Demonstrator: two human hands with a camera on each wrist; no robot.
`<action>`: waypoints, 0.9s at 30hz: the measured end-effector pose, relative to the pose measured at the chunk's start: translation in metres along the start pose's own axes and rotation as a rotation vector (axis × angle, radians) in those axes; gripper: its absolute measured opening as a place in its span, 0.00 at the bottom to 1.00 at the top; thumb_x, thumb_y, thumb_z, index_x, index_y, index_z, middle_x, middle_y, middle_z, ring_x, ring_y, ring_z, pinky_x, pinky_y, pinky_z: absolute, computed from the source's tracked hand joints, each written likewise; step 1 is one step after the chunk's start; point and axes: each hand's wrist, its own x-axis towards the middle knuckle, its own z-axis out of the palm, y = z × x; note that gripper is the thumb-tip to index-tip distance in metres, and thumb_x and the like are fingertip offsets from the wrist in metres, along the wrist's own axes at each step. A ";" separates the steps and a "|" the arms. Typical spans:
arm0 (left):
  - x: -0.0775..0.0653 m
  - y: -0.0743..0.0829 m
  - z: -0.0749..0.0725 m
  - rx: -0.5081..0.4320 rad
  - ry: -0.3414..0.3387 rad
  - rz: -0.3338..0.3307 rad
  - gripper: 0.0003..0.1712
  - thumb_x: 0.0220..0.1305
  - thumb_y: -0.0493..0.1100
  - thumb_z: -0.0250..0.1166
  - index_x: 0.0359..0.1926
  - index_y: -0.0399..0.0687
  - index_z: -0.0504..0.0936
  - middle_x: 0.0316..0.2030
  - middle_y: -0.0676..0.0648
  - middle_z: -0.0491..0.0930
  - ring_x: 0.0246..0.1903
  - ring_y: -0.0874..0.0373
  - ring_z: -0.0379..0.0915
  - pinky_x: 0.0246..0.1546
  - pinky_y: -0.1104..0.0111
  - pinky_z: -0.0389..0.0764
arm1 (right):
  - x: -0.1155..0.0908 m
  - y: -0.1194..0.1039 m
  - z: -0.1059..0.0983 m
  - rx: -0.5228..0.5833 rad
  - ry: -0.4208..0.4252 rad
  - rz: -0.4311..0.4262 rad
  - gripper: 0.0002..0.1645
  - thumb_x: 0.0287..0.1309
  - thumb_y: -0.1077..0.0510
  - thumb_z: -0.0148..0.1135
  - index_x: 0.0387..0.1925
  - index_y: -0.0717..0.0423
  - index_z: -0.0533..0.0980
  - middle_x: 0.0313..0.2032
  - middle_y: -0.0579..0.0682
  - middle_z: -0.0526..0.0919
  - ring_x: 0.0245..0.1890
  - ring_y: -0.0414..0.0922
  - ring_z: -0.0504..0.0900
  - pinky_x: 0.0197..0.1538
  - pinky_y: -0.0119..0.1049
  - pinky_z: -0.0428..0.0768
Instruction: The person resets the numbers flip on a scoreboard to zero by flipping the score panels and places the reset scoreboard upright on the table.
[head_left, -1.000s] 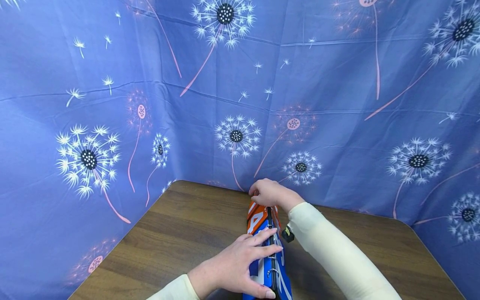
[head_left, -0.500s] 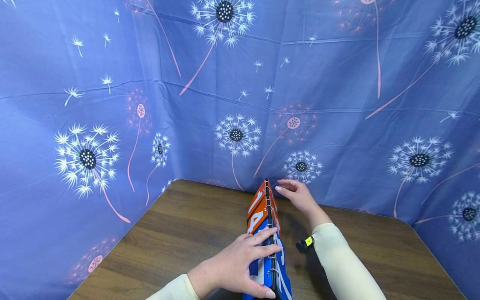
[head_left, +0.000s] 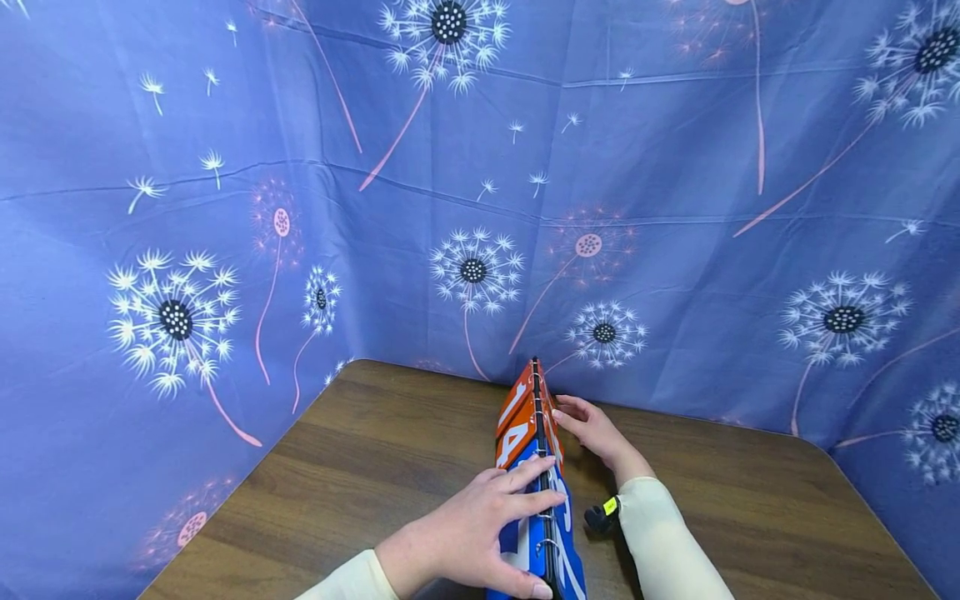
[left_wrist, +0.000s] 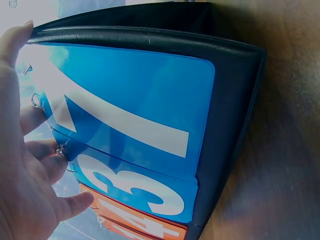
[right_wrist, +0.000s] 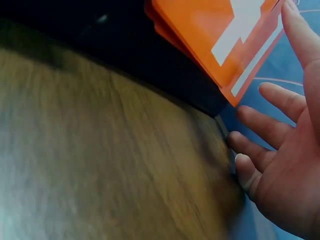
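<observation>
A tabletop flip scoreboard (head_left: 517, 400) stands like a tent, its ringed ridge pointing away from me. My left hand (head_left: 472, 521) rests spread across the near part of the ridge, thumb at the near end and fingertips over the rings. In the left wrist view, a blue 7 card (left_wrist: 150, 90) and a smaller blue 3 card (left_wrist: 187, 195) hang on the black stand (left_wrist: 240, 85). My right hand (head_left: 596, 433) is beside the far right face, fingers extended and fingertips right at the orange cards (right_wrist: 200, 35). Nothing is in its grasp.
The scoreboard stands on a brown wood-grain table (head_left: 360, 450). A blue curtain (head_left: 390, 292) with dandelion prints hangs along the back and sides. A small black device (head_left: 597, 518) with a yellow label sits at the right wrist.
My right hand has left the far end of the ridge, swung right, then come down beside the right face. The far orange cards now show. The left hand has stayed put.
</observation>
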 end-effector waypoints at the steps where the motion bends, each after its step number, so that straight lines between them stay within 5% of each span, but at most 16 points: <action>1: 0.000 0.000 0.000 -0.003 -0.004 -0.002 0.50 0.60 0.76 0.64 0.81 0.67 0.69 0.85 0.52 0.52 0.81 0.58 0.57 0.72 0.49 0.66 | 0.000 0.001 0.001 -0.002 -0.003 -0.001 0.45 0.69 0.39 0.64 0.78 0.59 0.69 0.70 0.67 0.77 0.65 0.61 0.79 0.51 0.49 0.80; 7: 0.000 0.001 0.000 0.011 -0.011 -0.003 0.50 0.61 0.76 0.63 0.81 0.66 0.69 0.86 0.52 0.51 0.83 0.58 0.54 0.73 0.51 0.66 | 0.001 0.002 0.004 -0.014 -0.023 -0.028 0.48 0.71 0.38 0.62 0.80 0.62 0.64 0.73 0.69 0.73 0.74 0.67 0.72 0.72 0.62 0.69; 16: -0.001 0.001 -0.001 0.021 0.002 -0.001 0.50 0.60 0.76 0.64 0.81 0.66 0.70 0.86 0.52 0.51 0.82 0.59 0.55 0.72 0.51 0.66 | -0.001 0.001 0.010 0.042 0.054 -0.027 0.46 0.68 0.41 0.66 0.77 0.63 0.68 0.69 0.67 0.78 0.69 0.63 0.77 0.72 0.60 0.69; 23: -0.001 0.001 -0.001 -0.010 -0.015 -0.012 0.49 0.61 0.76 0.64 0.81 0.67 0.69 0.85 0.53 0.52 0.82 0.59 0.56 0.72 0.49 0.66 | -0.004 0.000 0.011 0.052 0.209 0.027 0.44 0.61 0.45 0.75 0.72 0.65 0.75 0.60 0.66 0.83 0.52 0.52 0.82 0.52 0.43 0.81; 27: 0.000 0.000 -0.001 -0.022 -0.026 -0.018 0.49 0.61 0.76 0.64 0.81 0.68 0.69 0.86 0.53 0.51 0.82 0.59 0.55 0.73 0.48 0.65 | -0.006 0.000 0.010 0.079 0.317 0.059 0.34 0.62 0.52 0.75 0.64 0.68 0.81 0.52 0.62 0.87 0.40 0.45 0.82 0.40 0.37 0.82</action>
